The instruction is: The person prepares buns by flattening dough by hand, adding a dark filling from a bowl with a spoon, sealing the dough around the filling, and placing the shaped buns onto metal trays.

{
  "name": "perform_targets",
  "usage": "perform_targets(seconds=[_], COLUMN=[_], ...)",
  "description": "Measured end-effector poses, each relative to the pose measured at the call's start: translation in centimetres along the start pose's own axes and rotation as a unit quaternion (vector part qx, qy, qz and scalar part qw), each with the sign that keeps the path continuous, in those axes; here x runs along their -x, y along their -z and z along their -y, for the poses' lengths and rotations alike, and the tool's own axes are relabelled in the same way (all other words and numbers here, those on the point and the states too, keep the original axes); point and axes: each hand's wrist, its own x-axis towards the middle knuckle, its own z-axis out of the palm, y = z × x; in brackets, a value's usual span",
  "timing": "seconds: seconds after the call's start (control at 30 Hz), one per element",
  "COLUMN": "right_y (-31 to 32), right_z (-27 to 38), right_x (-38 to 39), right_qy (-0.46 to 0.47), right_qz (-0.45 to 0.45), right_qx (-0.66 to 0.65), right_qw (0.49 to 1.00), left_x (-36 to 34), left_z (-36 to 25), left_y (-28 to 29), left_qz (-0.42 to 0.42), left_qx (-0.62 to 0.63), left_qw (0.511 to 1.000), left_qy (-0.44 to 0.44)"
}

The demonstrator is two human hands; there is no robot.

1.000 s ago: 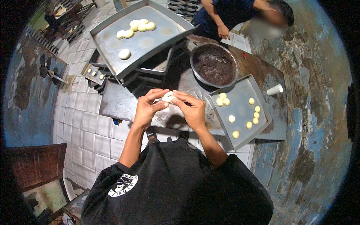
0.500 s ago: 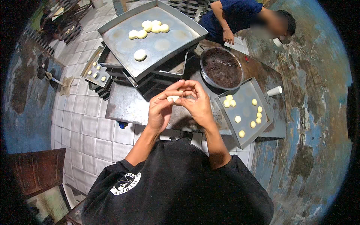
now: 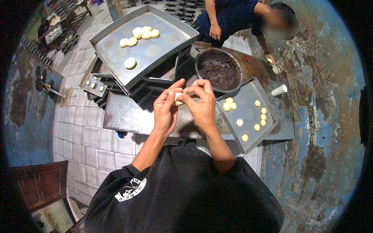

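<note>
In front of my chest, both hands are raised over the table's near edge, working one small piece of pale dough (image 3: 179, 99). My left hand (image 3: 165, 110) cups it from the left, fingers closed against it. From the other side my right hand (image 3: 203, 104) pinches the dough's edge between thumb and fingers. Much of the piece is hidden by the fingers. Beyond my right hand stands a round metal bowl (image 3: 240, 79) of dark brown, crumbly filling (image 3: 219, 70). A metal tray (image 3: 248, 116) to the right carries several small yellowish dough balls (image 3: 239, 122).
A large tray (image 3: 151, 50) with rounded dough pieces (image 3: 130, 63) tops a stack of trays at the left. A white cup (image 3: 279, 90) lies on its side by the right tray. Across the table a person (image 3: 233, 15) reaches toward another cup (image 3: 276, 69). A wooden chair (image 3: 39, 178) stands lower left.
My fingers have shifted around the dough, and the right hand has curled closer over it. The view has turned slightly, moving the trays left. The other person's arm now stretches to the cup.
</note>
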Motion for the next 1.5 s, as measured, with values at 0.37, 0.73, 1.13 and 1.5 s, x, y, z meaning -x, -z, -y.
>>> perform_targets(seconds=[0.37, 0.73, 1.13, 1.5], right_y=[4.7, 8.6, 3.0, -8.1], right_z=[-3.8, -5.6, -3.6, 3.4], right_x=[1.2, -0.4, 1.0, -6.8], right_qy=[-0.020, -0.235, 0.021, -0.206], right_qz=[0.032, 0.147, 0.103, 0.442], right_qx=[-0.091, -0.371, -0.146, -0.305], right_qw=[0.995, 0.886, 0.984, 0.818], left_x=[0.7, 2.7, 0.3, -2.5], left_z=[4.6, 6.9, 4.6, -10.3], left_y=[-3.0, -7.2, -3.9, 3.7], left_qz=[-0.125, -0.026, -0.173, 0.003], left_qx=[-0.013, -0.093, 0.012, -0.443], left_qw=[0.986, 0.995, 0.984, 0.874], left_qy=[0.107, -0.027, 0.028, -0.198])
